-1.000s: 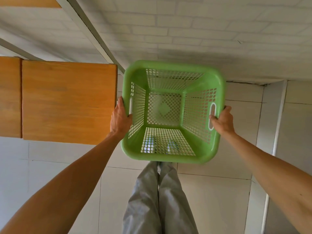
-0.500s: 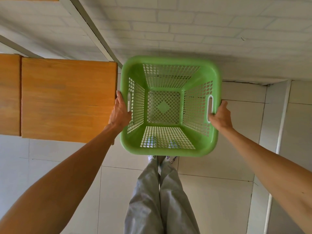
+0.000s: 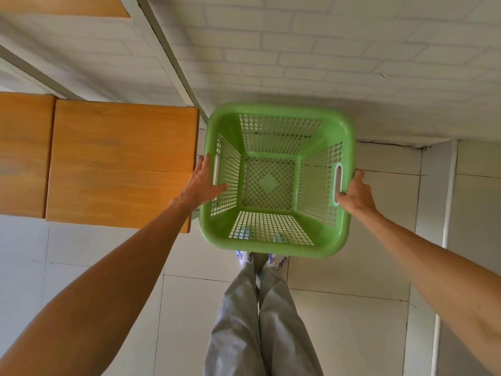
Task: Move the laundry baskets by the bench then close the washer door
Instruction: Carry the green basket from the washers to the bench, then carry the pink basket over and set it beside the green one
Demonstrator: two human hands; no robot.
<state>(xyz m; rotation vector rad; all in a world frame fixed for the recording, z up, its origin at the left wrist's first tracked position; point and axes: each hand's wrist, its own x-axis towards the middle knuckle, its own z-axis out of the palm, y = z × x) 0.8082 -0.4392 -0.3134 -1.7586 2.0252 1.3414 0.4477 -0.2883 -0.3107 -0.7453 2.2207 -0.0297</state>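
Note:
An empty green plastic laundry basket (image 3: 276,248) with lattice walls sits low over the tiled floor, right beside the end of the wooden bench (image 3: 122,164). My left hand (image 3: 202,183) lies on its left rim by the handle slot, fingers spread with the thumb inside. My right hand (image 3: 355,192) grips the right rim at the white-edged handle slot. I cannot tell if the basket touches the floor. No washer is in view.
A white brick wall (image 3: 325,50) rises just behind the basket. My legs in grey trousers (image 3: 260,321) and socked feet stand right in front of it. A white vertical pipe (image 3: 447,213) runs along the floor tiles at the right.
The basket has gone down and away from me, toward the wall beside the bench end. My left hand's fingers have loosened and spread on the rim.

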